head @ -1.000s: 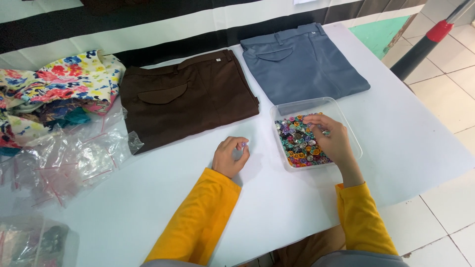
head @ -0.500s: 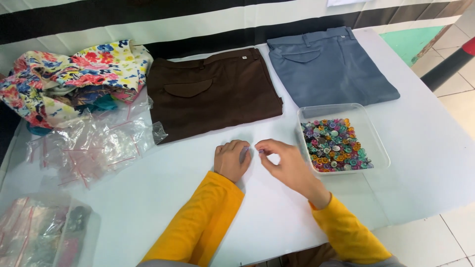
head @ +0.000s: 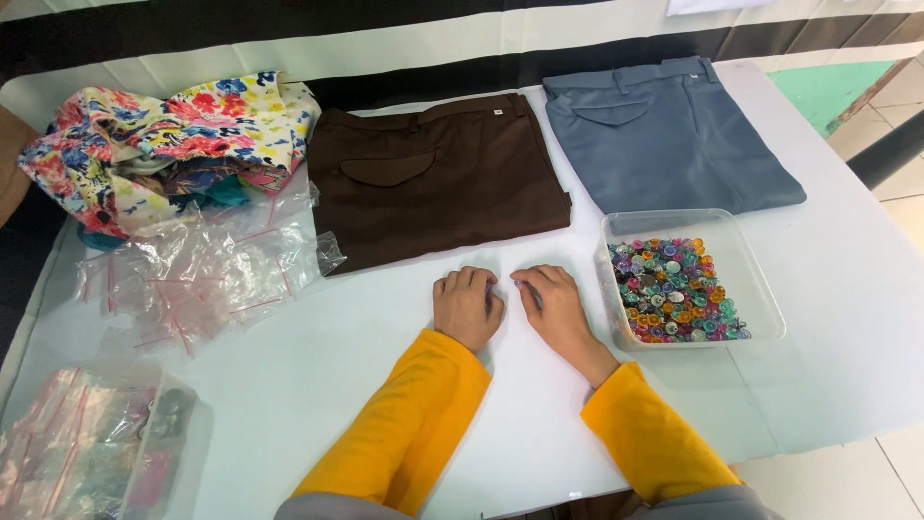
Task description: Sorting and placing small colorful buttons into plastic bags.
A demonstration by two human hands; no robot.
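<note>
My left hand (head: pixel 467 308) rests curled on the white table (head: pixel 318 385), fingers closed around a small purplish piece. My right hand (head: pixel 553 310) lies right beside it, its fingertips meeting the left hand's on that same small piece; most of the piece is hidden. Just right of my right hand stands a clear plastic tray (head: pixel 762 294) filled with several colourful buttons (head: pixel 674 289). Folded brown trousers (head: pixel 443 183) lie flat behind my hands. Folded grey-blue trousers (head: pixel 664 135) lie behind the tray.
A heap of floral cloth (head: pixel 164 144) sits at the back left, with loose clear zip bags (head: pixel 202 270) in front of it. A clear container of bagged items (head: pixel 87 443) stands at the front left corner. Tiled floor shows to the right.
My right hand left the button tray and moved left until its fingertips met my left hand. The view shifted right, so the table contents appear further right.
</note>
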